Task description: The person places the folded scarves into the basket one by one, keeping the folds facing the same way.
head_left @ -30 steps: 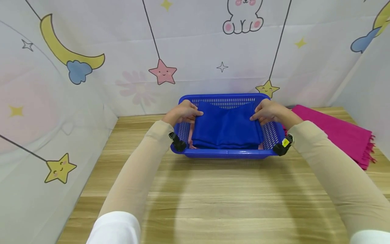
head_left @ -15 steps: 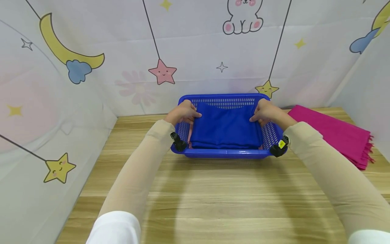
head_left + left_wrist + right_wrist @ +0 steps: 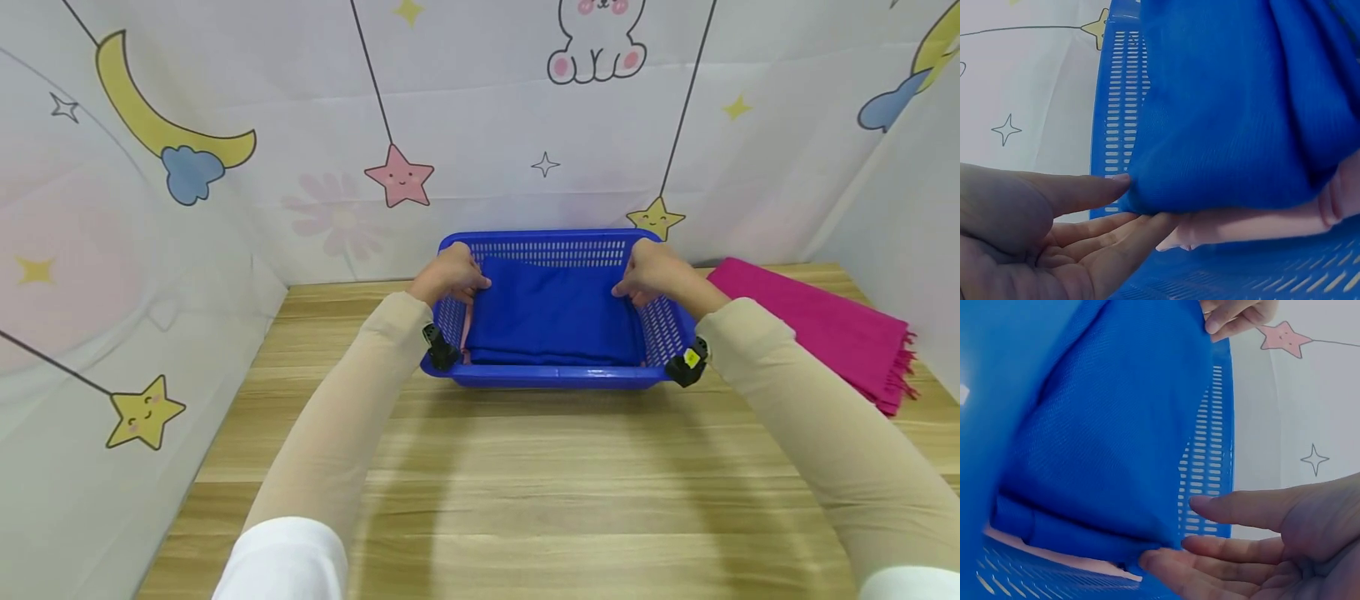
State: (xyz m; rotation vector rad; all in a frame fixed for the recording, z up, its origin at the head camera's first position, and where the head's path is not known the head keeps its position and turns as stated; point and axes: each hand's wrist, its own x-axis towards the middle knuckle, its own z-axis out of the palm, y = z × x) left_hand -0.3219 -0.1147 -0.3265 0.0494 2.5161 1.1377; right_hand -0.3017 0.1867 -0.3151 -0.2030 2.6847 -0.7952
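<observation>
A folded blue cloth (image 3: 555, 315) lies in a blue plastic basket (image 3: 561, 379) with slotted walls. My left hand (image 3: 452, 273) pinches its far left corner, thumb above and fingers underneath, as the left wrist view shows. At the far right corner, my right hand (image 3: 649, 271) touches the cloth with its fingertips (image 3: 1159, 557); its thumb stands apart from the fabric. Beneath the blue cloth, a pale pink cloth (image 3: 1250, 228) shows along the edge.
A magenta fringed scarf (image 3: 817, 329) lies folded on the wooden table (image 3: 562, 483), right of the basket. Behind the basket hangs a white printed curtain (image 3: 480, 125), and more of it closes off the left side.
The cloth's far edge has come down and lies flatter, its middle sag gone. Both hands have lowered slightly with it; the right thumb now stands off the fabric.
</observation>
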